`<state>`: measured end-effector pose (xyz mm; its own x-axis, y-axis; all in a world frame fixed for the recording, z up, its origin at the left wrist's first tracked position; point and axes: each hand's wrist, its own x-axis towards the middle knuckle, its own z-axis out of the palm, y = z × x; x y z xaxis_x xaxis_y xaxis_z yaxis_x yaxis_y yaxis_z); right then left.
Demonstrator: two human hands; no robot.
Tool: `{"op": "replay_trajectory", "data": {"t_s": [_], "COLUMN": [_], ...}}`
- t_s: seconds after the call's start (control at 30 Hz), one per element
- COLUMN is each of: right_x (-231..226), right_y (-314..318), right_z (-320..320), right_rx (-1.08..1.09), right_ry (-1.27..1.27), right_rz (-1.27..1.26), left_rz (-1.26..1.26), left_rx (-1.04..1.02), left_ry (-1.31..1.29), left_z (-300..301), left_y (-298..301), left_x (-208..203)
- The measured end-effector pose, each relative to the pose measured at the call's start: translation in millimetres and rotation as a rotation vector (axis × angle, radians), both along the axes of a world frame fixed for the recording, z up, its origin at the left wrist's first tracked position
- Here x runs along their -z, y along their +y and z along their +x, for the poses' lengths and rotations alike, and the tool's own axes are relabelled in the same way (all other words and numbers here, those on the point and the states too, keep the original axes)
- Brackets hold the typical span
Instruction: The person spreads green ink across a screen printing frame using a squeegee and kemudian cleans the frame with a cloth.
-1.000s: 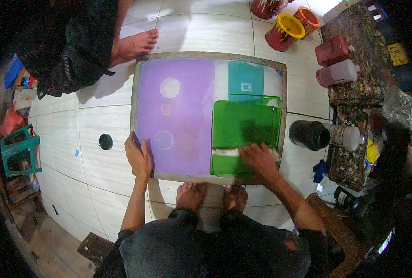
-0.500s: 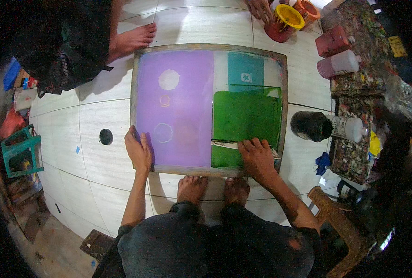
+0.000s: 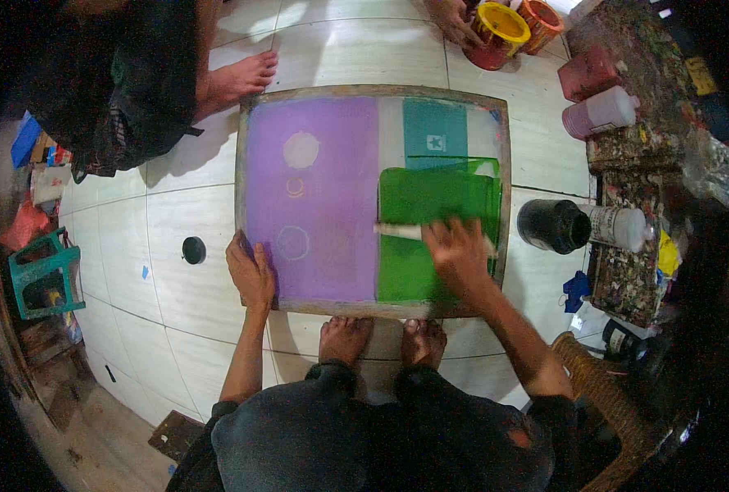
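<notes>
Worn wooden frame [image 3: 373,92] with matt mesh under wet glossy green ink [image 3: 438,197] beyond the right hand's fingers [image 3: 455,238]; glossy tiled floor [image 3: 176,287].

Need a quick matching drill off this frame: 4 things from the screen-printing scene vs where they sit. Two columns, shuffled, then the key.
Things:
1. left hand
2. right hand
3. yellow-rimmed paint pot
4. small black disc

Places:
A. on the tiled floor, left of the frame
B. on the squeegee over the green ink patch
C. beyond the far right corner of the frame, next to another person's hand
D. on the near left corner of the wooden screen frame

Pairs: 1-D, 2-B, 3-C, 4-A
</notes>
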<state>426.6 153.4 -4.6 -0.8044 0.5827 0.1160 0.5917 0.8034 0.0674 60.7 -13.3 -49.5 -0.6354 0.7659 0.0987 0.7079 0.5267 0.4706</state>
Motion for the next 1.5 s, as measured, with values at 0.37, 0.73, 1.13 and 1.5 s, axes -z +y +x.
{"op": "replay_trajectory", "data": {"t_s": [0.37, 0.73, 1.13, 1.5], "right_x": [-27.7, -24.8, -19.7, -31.4], "right_y": [42.5, 126.8, -81.2, -15.1], "right_z": [-3.0, 1.5, 56.2, 16.1], "right_rx": [-0.105, -0.006, 0.027, 0.275], "right_ry": [-0.171, -0.013, -0.112, 0.038], "right_rz": [-0.408, -0.224, -0.452, -0.379], "left_rz": [-0.022, 0.035, 0.016, -0.015], "left_rx": [-0.046, 0.007, 0.023, -0.023], "left_ry": [-0.008, -0.010, 0.029, -0.032], "left_z": [1.6, 0.2, -0.5, 3.2], "left_y": [1.1, 1.5, 0.4, 2.1], "left_x": [-1.9, -0.5, 1.3, -4.4]}}
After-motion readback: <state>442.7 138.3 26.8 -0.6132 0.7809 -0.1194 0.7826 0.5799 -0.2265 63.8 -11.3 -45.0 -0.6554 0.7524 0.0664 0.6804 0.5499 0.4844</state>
